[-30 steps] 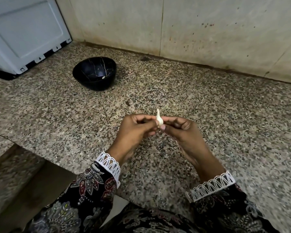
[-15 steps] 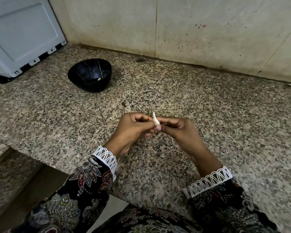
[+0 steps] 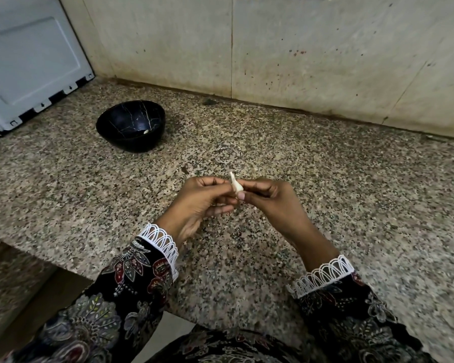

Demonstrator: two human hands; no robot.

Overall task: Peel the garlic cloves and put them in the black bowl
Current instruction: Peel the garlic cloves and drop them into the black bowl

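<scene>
A small white garlic clove [image 3: 236,185] with its pointed tip up is pinched between my two hands above the middle of the granite counter. My left hand [image 3: 202,203] holds it from the left with thumb and fingers. My right hand [image 3: 270,199] pinches it from the right, thumbnail against its base. The black bowl [image 3: 108,127] with thin pale veins stands at the far left of the counter, well away from both hands. One small pale clove [image 3: 146,131] lies inside the bowl.
A white appliance [image 3: 29,61] leans at the far left behind the bowl. A stained wall [image 3: 299,53] runs along the back. The speckled counter [image 3: 351,192] has its front edge at the lower left. A dark scrap [image 3: 185,170] lies just beyond my hands.
My hands have kept the same pinch on the clove and barely shifted. The view has tilted a little, so the bowl sits lower in the frame.
</scene>
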